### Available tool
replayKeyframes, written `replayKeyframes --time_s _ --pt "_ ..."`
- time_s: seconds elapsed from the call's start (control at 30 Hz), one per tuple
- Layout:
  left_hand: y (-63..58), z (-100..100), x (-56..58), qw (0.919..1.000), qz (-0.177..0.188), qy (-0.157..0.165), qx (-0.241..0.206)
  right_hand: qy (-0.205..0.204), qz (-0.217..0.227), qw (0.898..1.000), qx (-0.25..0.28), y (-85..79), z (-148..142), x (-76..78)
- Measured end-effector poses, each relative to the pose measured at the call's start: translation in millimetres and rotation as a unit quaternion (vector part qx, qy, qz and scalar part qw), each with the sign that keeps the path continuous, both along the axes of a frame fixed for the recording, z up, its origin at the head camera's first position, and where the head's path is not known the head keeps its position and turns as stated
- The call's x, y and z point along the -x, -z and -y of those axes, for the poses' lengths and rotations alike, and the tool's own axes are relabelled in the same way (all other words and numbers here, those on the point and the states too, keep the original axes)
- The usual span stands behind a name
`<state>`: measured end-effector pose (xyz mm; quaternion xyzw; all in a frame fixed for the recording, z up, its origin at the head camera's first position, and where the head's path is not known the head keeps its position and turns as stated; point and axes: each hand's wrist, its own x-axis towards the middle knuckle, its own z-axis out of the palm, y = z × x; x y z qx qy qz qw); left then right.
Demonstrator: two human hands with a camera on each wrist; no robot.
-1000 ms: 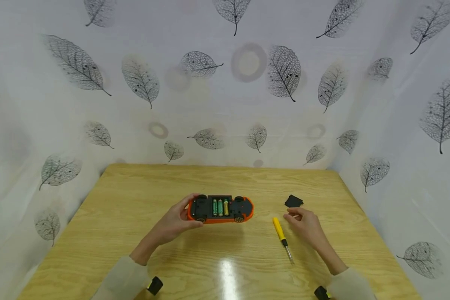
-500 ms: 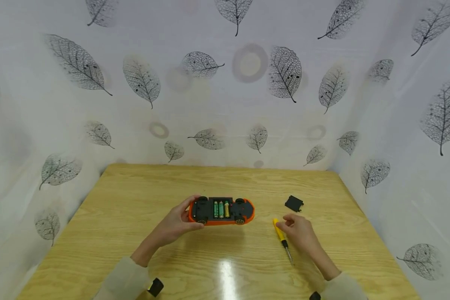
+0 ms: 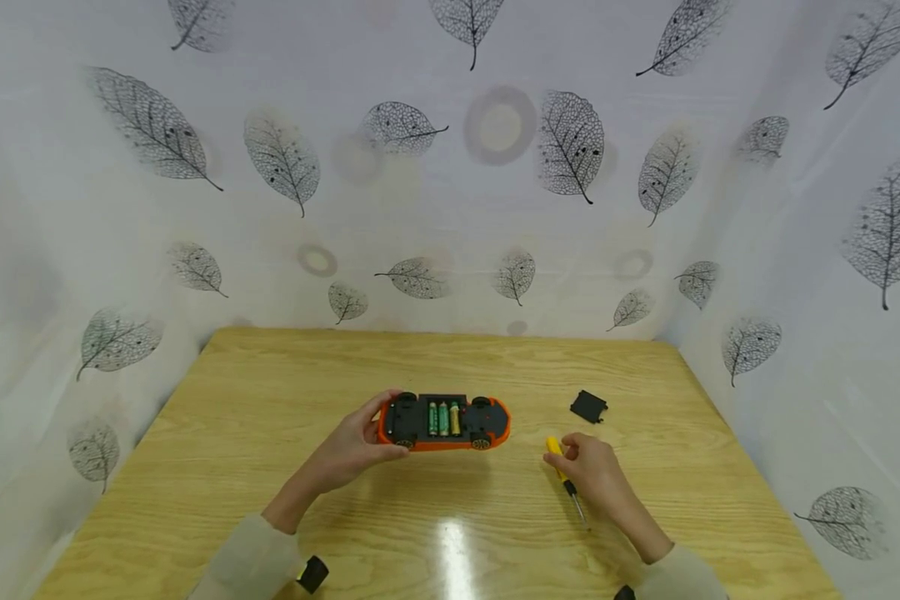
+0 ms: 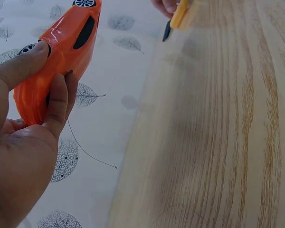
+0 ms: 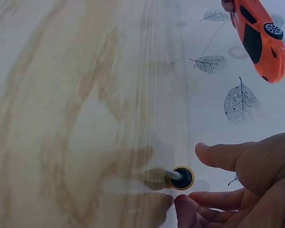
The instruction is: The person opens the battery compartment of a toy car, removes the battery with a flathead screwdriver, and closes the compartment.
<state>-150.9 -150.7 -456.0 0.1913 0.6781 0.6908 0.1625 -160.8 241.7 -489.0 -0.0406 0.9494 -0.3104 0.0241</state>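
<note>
In the head view my left hand (image 3: 348, 450) grips the rear end of an orange toy car (image 3: 445, 446), holding it above the table with its black underside facing me. Three batteries (image 3: 443, 418) sit side by side in its uncovered battery compartment. In the left wrist view, thumb and fingers clasp the car body (image 4: 61, 57) from both sides. My right hand (image 3: 596, 471) is over a yellow-handled screwdriver (image 3: 552, 446) lying on the table. From the right wrist, the screwdriver (image 5: 182, 177) appears end-on between thumb and fingers, with a gap at the thumb and fingertips right at the handle.
A black battery cover (image 3: 588, 407) lies flat on the wooden table (image 3: 307, 367), beyond the right hand. White cloth (image 3: 420, 217) printed with leaves hangs behind the table and along both sides. Black devices are strapped at both wrists.
My right hand has moved from beside the battery cover, leftward and nearer to me, onto the screwdriver's handle. The left hand and the car have barely shifted.
</note>
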Motion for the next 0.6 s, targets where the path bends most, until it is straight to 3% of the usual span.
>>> replayKeyframes --time_s 0.6 --pt "2.1 -1.5 1.1 1.0 0.001 -0.003 0.007 0.008 0.016 0.999 0.029 1.2 2.4 2.3"
